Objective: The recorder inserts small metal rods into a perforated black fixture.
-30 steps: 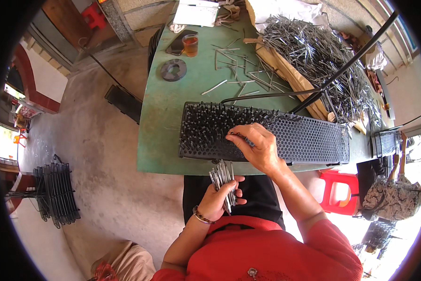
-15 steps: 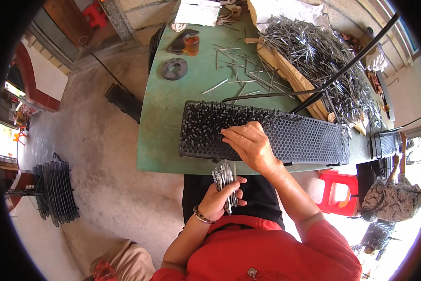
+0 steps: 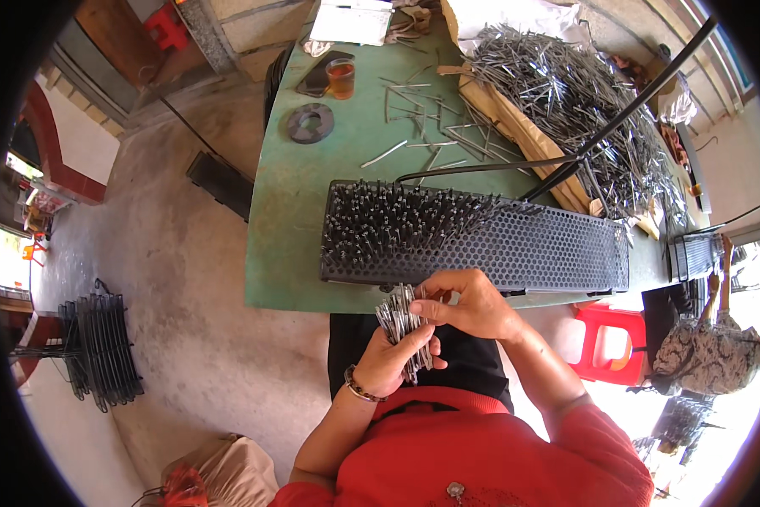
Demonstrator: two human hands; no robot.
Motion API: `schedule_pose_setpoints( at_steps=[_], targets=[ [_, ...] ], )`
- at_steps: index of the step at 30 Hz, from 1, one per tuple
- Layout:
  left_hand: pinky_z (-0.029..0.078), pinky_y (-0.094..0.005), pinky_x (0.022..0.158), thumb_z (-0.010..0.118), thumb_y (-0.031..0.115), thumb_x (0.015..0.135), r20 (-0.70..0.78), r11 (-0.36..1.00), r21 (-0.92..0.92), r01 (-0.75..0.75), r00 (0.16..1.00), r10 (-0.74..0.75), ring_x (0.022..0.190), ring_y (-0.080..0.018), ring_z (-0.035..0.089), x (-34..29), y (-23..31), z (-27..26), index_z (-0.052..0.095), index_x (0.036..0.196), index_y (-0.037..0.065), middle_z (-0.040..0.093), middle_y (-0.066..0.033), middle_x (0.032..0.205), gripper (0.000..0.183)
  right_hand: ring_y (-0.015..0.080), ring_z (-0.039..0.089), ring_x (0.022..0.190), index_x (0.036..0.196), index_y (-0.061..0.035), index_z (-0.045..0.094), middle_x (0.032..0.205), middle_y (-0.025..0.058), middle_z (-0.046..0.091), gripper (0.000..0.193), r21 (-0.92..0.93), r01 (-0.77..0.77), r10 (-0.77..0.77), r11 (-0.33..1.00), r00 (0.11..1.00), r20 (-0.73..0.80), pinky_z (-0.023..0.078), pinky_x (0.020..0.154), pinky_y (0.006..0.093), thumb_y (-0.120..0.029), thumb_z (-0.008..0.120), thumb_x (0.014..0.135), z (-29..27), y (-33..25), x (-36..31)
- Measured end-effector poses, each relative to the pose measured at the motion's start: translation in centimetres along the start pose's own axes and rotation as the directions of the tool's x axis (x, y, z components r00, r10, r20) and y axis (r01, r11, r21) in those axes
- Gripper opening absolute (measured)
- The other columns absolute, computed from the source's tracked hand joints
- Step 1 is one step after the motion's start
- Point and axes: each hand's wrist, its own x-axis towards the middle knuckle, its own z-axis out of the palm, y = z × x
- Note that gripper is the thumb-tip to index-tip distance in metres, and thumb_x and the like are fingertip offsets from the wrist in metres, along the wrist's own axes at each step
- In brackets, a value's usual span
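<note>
My left hand (image 3: 394, 355) is closed around a bundle of thin silvery metal strips (image 3: 399, 314), which stands roughly upright just off the table's front edge. Thumb and fingertips of my right hand (image 3: 469, 304) pinch at the top of that bundle; which strip they grip is partly hidden by the fingers. Beyond both hands a long black perforated tray (image 3: 557, 249) lies along the table edge. Many dark strips (image 3: 397, 215) stand upright in the holes of its left part, while the holes on the right show bare.
Loose strips (image 3: 431, 127) lie on the green table (image 3: 287, 228) beside a large heap of strips (image 3: 566, 110) on brown paper. A black bar (image 3: 634, 118) slants over the tray. A cup of amber drink (image 3: 340, 78), a phone and a grey ring (image 3: 311, 123) sit at the far left.
My right hand has come back from the strips standing in the tray to the top of the bundle in my left hand. The left hand keeps its hold.
</note>
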Motion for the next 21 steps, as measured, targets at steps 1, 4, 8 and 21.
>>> schedule_pose_setpoints(
  at_steps=[1, 4, 8, 21],
  targets=[
    [0.06, -0.0376, 0.069, 0.055, 0.013, 0.094, -0.018, 1.0, -0.005, 0.024, 1.0, -0.024, 0.081, -0.0149, 0.06, 0.0, -0.1, 0.2, 0.055, 0.115, 0.002, 0.06, -0.0073, 0.101, 0.024, 0.0094, 0.059, 0.06, 0.087, 0.0027, 0.068, 0.068, 0.006, 0.065, 0.025, 0.103, -0.104, 0.098, 0.989, 0.993, 0.061, 0.047, 0.054, 0.0257, -0.021, 0.072, 0.083, -0.1, 0.1, -0.1],
    [0.059, -0.0398, 0.071, 0.054, 0.014, 0.094, -0.06, 0.999, -0.008, 0.048, 0.997, -0.048, 0.087, -0.0179, 0.061, -0.2, -0.2, 0.6, 0.056, 0.114, 0.003, 0.06, -0.0068, 0.104, 0.023, 0.0047, 0.057, 0.061, 0.084, 0.0041, 0.067, 0.066, 0.0033, 0.064, 0.024, 0.247, -0.198, 0.184, 0.949, 0.98, 0.081, 0.045, 0.053, 0.0211, -0.019, 0.072, 0.084, -0.4, 0.5, 0.0],
    [0.06, -0.04, 0.074, 0.056, 0.013, 0.094, -0.106, 0.998, -0.053, 0.019, 0.994, -0.024, 0.096, -0.0226, 0.063, -0.1, -0.3, 0.3, 0.055, 0.116, 0.0, 0.059, -0.0102, 0.111, 0.026, 0.0065, 0.061, 0.069, 0.09, 0.0037, 0.067, 0.073, 0.0037, 0.066, 0.019, 0.258, -0.176, 0.194, 0.95, 0.98, -0.045, 0.048, 0.061, 0.021, -0.015, 0.071, 0.085, -1.0, 0.1, 0.1],
    [0.059, -0.0393, 0.07, 0.056, 0.012, 0.093, -0.187, 0.997, 0.004, 0.079, 0.979, -0.077, 0.091, -0.0227, 0.064, 0.3, -0.6, 0.2, 0.059, 0.109, 0.0, 0.061, -0.0079, 0.102, 0.02, 0.0121, 0.065, 0.078, 0.097, 0.0012, 0.063, 0.085, 0.0066, 0.067, 0.015, -0.166, 0.194, -0.246, 0.967, 0.884, -0.397, 0.052, 0.069, 0.0244, -0.008, 0.067, 0.086, -2.1, 0.3, 3.3]
  ],
)
